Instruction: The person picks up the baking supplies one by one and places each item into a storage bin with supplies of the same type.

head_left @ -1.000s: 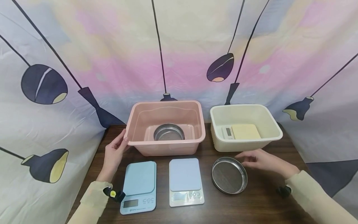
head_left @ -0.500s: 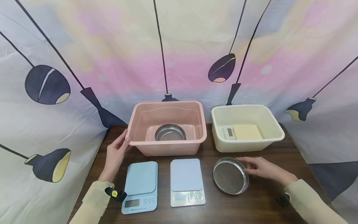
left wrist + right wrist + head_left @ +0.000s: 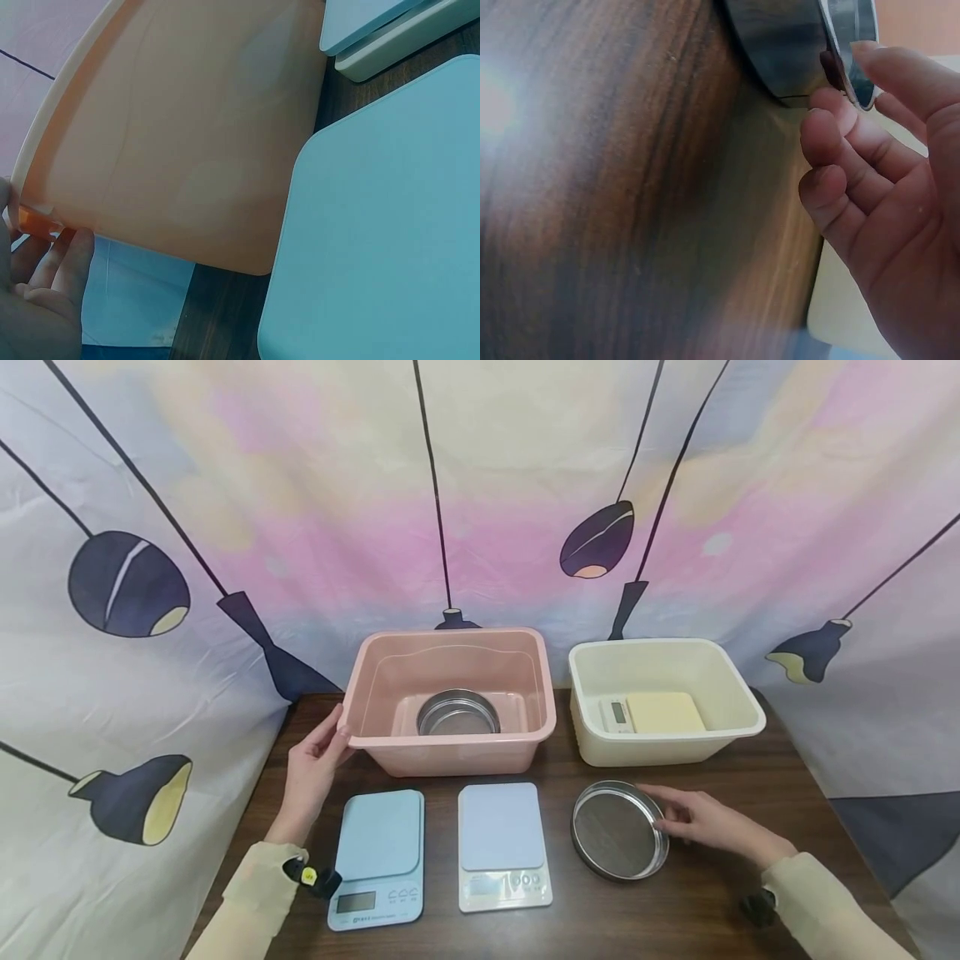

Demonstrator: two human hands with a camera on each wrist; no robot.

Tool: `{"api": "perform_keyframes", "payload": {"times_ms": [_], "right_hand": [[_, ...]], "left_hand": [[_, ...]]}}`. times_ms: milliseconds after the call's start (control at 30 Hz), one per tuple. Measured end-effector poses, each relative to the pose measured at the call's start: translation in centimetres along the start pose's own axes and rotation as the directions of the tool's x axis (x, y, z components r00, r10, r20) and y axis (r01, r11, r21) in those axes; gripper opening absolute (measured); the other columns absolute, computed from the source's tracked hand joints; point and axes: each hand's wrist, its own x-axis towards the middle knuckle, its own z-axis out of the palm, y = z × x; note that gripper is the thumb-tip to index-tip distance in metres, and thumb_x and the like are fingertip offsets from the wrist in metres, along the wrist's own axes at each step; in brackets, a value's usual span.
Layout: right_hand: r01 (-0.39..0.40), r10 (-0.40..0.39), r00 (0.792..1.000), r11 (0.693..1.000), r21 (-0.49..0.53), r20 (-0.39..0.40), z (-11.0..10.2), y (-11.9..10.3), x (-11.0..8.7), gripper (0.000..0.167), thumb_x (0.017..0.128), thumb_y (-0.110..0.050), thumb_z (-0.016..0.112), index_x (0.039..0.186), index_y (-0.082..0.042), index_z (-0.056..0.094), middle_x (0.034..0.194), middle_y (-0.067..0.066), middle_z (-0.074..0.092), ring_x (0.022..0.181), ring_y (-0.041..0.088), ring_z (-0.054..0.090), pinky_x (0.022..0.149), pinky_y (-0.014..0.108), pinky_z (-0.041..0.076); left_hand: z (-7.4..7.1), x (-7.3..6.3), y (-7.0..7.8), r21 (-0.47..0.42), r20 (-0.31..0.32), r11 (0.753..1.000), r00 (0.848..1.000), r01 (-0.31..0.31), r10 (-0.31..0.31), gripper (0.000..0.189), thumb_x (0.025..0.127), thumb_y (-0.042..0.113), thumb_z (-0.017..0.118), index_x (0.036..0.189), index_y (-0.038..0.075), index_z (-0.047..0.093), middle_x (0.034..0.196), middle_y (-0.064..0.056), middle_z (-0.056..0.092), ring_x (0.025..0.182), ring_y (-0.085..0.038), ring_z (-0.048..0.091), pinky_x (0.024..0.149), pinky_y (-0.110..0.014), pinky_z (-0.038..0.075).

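My left hand (image 3: pixel 311 777) grips the left rim of a pink plastic basin (image 3: pixel 450 758), thumb at the front corner. The left wrist view has its fingers curled under the rim. Inside the basin lies a round metal sieve (image 3: pixel 458 727). A second metal sieve (image 3: pixel 618 839) lies on the table at the right. My right hand (image 3: pixel 712 822) pinches this sieve's right rim. In the right wrist view the thumb (image 3: pixel 907 71) laps over the rim and the fingertips are at the outer wall.
A light blue kitchen scale (image 3: pixel 380 839) and a white kitchen scale (image 3: pixel 501 831) lie in front of the pink basin. A cream basin (image 3: pixel 660 753) at the back right holds a scale with a yellow platform (image 3: pixel 663 713). A printed cloth (image 3: pixel 480 527) hangs behind the table.
My right thumb has come from beside the sieve onto its rim, so the hand now pinches it. The left hand stays on the pink basin. The head view shifts slightly.
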Motion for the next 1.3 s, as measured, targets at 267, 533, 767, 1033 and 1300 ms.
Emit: {"api": "perform_keyframes", "payload": {"times_ms": [267, 533, 767, 1033, 1300], "right_hand": [[-0.068, 0.066, 0.997, 0.995, 0.073, 0.028, 0.5, 0.2, -0.4, 0.06, 0.102, -0.013, 0.067, 0.156, -0.004, 0.043, 0.073, -0.007, 0.061, 0.059, 0.007, 0.06, 0.05, 0.026, 0.053], [-0.077, 0.075, 0.997, 0.989, 0.13, 0.024, 1.0, 0.4, -0.8, 0.061, 0.103, -0.008, 0.064, 0.158, -0.003, 0.039, 0.071, -0.003, 0.064, 0.057, 0.01, 0.061, 0.047, 0.028, 0.054], [-0.1, 0.097, 0.995, 0.982, 0.162, 0.03, 1.1, 0.5, -0.9, 0.063, 0.099, 0.0, 0.062, 0.158, 0.0, 0.038, 0.07, -0.003, 0.064, 0.057, 0.013, 0.063, 0.047, 0.03, 0.056], [-0.084, 0.08, 0.996, 0.982, 0.168, 0.032, 0.7, 0.5, -0.9, 0.064, 0.095, 0.006, 0.059, 0.156, 0.0, 0.041, 0.07, -0.006, 0.062, 0.058, 0.012, 0.063, 0.048, 0.031, 0.057], [-0.08, 0.08, 0.997, 0.988, 0.134, 0.005, -0.1, -0.4, -0.9, 0.065, 0.095, 0.006, 0.061, 0.156, -0.004, 0.043, 0.07, -0.007, 0.062, 0.058, 0.01, 0.062, 0.049, 0.031, 0.057]], "left_hand": [[0.1, 0.0, 0.1, -0.025, -0.006, 1.0, 1.0, 0.005, -0.005, 0.053, 0.107, 0.02, 0.062, 0.156, 0.01, 0.047, 0.16, -0.017, 0.045, 0.125, -0.006, 0.06, 0.092, -0.018, 0.056], [0.0, -0.1, 0.0, 0.001, -0.004, 1.0, 1.0, 0.005, -0.005, 0.053, 0.107, 0.021, 0.062, 0.157, 0.011, 0.047, 0.16, -0.016, 0.045, 0.125, -0.007, 0.06, 0.092, -0.018, 0.056], [0.1, 0.0, 0.1, -0.037, 0.003, 0.999, 1.0, 0.012, -0.012, 0.053, 0.106, 0.021, 0.062, 0.156, 0.01, 0.047, 0.16, -0.016, 0.045, 0.125, -0.007, 0.061, 0.092, -0.018, 0.056], [0.1, 0.0, 0.2, -0.059, 0.008, 0.998, 1.0, 0.003, -0.003, 0.052, 0.106, 0.019, 0.062, 0.155, 0.009, 0.048, 0.159, -0.018, 0.046, 0.116, 0.003, 0.063, 0.092, -0.018, 0.056], [0.1, 0.0, 0.2, -0.038, 0.004, 0.999, 1.0, 0.021, -0.021, 0.052, 0.106, 0.019, 0.062, 0.156, 0.011, 0.048, 0.16, -0.014, 0.046, 0.127, -0.011, 0.061, 0.093, -0.019, 0.056]]}}
